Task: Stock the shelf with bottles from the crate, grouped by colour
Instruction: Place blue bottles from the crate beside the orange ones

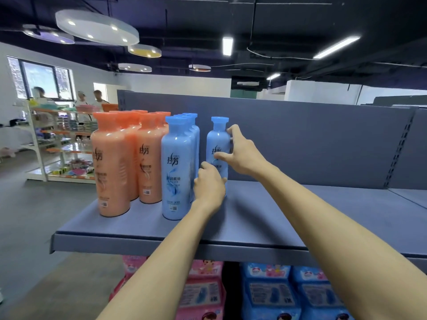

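Right hand (240, 151): gripping the lone blue bottle (218, 144).
Left hand (209, 184): holding that bottle's base on the shelf (300, 211).

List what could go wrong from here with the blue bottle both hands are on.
1. The tall blue plastic bottle stands upright at the back of the grey metal shelf, apart from the row of blue bottles; a push from the right hand up high could tip it.
2. The left hand sits between it and that row, and could knock the neighbours into the orange bottles.

1 head camera faces forward, close over the shelf (254, 218), perhaps slightly downward.
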### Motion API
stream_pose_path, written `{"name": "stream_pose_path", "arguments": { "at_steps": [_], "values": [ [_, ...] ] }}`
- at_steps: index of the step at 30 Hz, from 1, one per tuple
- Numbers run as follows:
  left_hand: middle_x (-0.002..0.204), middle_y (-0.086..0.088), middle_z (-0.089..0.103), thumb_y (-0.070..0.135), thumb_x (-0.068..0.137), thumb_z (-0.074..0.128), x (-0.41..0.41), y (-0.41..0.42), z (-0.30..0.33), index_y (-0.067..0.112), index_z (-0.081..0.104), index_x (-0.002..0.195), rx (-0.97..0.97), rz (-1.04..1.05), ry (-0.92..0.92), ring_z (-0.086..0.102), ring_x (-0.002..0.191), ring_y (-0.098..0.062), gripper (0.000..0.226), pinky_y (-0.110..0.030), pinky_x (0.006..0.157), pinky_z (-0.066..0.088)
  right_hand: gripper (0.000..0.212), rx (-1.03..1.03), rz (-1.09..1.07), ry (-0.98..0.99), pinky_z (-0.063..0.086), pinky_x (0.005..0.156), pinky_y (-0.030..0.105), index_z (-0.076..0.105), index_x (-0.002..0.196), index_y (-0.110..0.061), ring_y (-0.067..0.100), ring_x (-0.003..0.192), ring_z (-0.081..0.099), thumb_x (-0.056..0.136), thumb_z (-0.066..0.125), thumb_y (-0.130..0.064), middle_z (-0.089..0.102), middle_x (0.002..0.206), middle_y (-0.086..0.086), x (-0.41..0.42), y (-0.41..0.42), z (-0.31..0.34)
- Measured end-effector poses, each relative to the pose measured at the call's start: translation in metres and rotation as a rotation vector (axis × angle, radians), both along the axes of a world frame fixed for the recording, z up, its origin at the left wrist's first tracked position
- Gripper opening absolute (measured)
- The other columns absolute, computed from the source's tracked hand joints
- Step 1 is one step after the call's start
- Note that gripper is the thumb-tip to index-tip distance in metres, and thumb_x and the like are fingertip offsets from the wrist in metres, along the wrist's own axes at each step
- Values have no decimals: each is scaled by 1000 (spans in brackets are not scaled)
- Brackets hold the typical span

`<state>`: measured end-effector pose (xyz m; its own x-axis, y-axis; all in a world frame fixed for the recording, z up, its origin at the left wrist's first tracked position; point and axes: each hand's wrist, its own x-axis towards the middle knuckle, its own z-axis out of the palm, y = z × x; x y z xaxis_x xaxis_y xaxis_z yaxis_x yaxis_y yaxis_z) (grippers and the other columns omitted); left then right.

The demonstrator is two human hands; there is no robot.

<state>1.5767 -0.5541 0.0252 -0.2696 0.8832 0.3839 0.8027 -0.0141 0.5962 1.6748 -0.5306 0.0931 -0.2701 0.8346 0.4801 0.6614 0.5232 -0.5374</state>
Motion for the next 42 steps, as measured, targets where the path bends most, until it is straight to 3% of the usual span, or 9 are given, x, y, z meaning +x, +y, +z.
{"name": "stream_pose_path", "arguments": {
  "at_steps": [5,14,21,25,29,32,38,42],
  "values": [
    [127,-22,54,24,95,60,2,31,2,-6,36,126,-33,55,-9,57,116,-40,49,-39,86,47,51,-25,9,-7,54,75,37,34,120,-21,30,92,63,87,72,-29,64,108,11,-4,30,3],
    [125,-21,55,22,96,59,0,72,0,-8,34,126,-50,107,52,61,113,-36,50,-36,84,51,49,-34,14,-13,55,79,42,33,117,-20,31,96,64,87,72,-27,66,106,13,-13,66,4],
    [124,-20,56,15,94,60,-4,91,-1,-7,35,124,-48,110,47,62,112,-36,44,-35,84,51,51,-22,0,-36,52,77,39,32,118,-19,29,94,62,87,72,-28,64,106,12,-16,84,3],
    [124,-20,57,15,95,60,-3,96,-2,-7,36,124,-43,117,54,62,112,-35,43,-35,84,52,50,-22,-3,-52,50,69,35,32,116,-19,27,83,58,87,72,-28,63,103,13,-16,90,3],
    [124,-20,56,18,95,60,-2,93,-2,-7,35,125,-54,117,65,62,113,-34,47,-34,84,52,48,-11,-18,-49,45,60,31,31,114,-19,23,75,53,88,71,-26,61,99,12,-18,88,2],
    [126,-20,55,15,96,57,2,87,3,-10,33,130,-99,139,40,61,114,-33,49,-34,85,51,47,-20,-56,-80,47,64,36,31,118,-16,28,78,55,91,68,-25,61,100,16,-22,81,4],
    [128,-21,54,0,93,52,3,56,4,-9,40,128,-183,110,121,58,118,-35,38,-37,89,51,71,-73,-164,-202,48,69,38,17,147,-9,32,87,59,96,60,-36,57,112,19,-18,51,11],
    [122,-19,58,2,92,53,5,22,1,-3,41,124,-82,52,211,61,113,-35,34,-38,86,51,57,-12,-202,-300,46,71,39,32,140,-10,33,91,56,97,59,-36,54,112,17,-3,14,12]
  ]
}}
